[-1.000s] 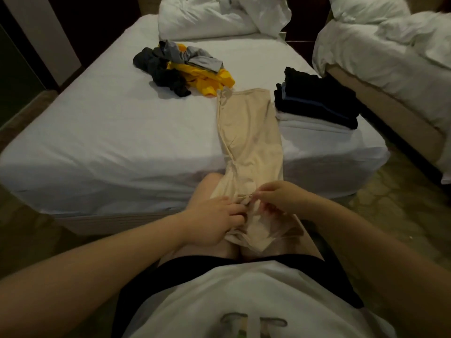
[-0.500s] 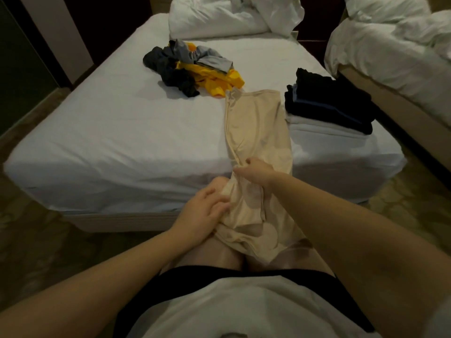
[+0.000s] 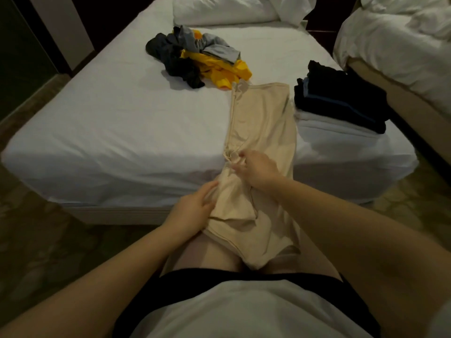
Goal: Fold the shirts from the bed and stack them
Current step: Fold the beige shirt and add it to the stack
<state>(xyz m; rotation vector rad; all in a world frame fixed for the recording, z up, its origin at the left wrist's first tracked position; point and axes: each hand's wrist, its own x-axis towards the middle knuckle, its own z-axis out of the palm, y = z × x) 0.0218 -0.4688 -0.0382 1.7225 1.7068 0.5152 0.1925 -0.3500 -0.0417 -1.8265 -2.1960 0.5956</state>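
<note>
Folding is under way on 1 garment: a beige shirt [image 3: 261, 123] lies lengthwise as a narrow strip, its top end flat on the bed [image 3: 109, 123] and its lower end hanging over the mattress edge onto the person's lap.

The right hand [image 3: 257, 170] has its fingers curled and pinches a bunched bit of cloth at the strip's left edge, right where the shirt crosses the edge of the bed. The left hand [image 3: 192, 211] lies lower down with fingers nearly straight, pressed against the left side of the hanging part and holding nothing that I can make out.

As for progress, a stack of folded shirts [image 3: 341, 101] sits near the bed's right corner, just beside the beige shirt: dark pieces on top, one with a blue edge showing, and a white one at the bottom. That part looks done. Left to do, by my reading, are the crosswise folds of the beige shirt, its move onto the stack, and then the loose heap of unfolded clothes [image 3: 195, 59] further up the bed, where black, grey and yellow cloth are tangled together. How many shirts that heap holds cannot be told.

No brand, label or writing can be read on any garment or on the bedding.
</note>
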